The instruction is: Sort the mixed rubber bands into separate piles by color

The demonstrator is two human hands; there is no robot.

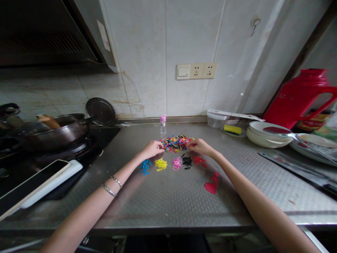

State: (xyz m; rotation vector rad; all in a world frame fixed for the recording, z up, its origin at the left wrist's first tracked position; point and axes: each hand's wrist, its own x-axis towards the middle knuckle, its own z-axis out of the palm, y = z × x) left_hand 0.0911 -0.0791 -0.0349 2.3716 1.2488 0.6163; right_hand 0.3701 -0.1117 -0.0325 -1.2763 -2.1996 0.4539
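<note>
A mixed heap of small coloured bands (175, 143) lies on the metal counter (158, 207). My left hand (155, 148) is at the heap's left edge, fingers pressed together; what they hold is too small to make out. At the right edge, my right hand (198, 146) has its fingers closed in a pinch on something hidden. In front of the heap is a row of separate piles: blue bands (145, 166), yellow bands (160, 163), pink bands (176, 163), black bands (187, 161) and red bands (199, 160).
Behind the heap stands a small pink-capped bottle (163, 124). A red torn piece (211, 183) lies front right. Left are a pan (58, 130) and a phone (34, 182); right are bowls (265, 137), a knife (297, 172) and a red thermos (297, 98).
</note>
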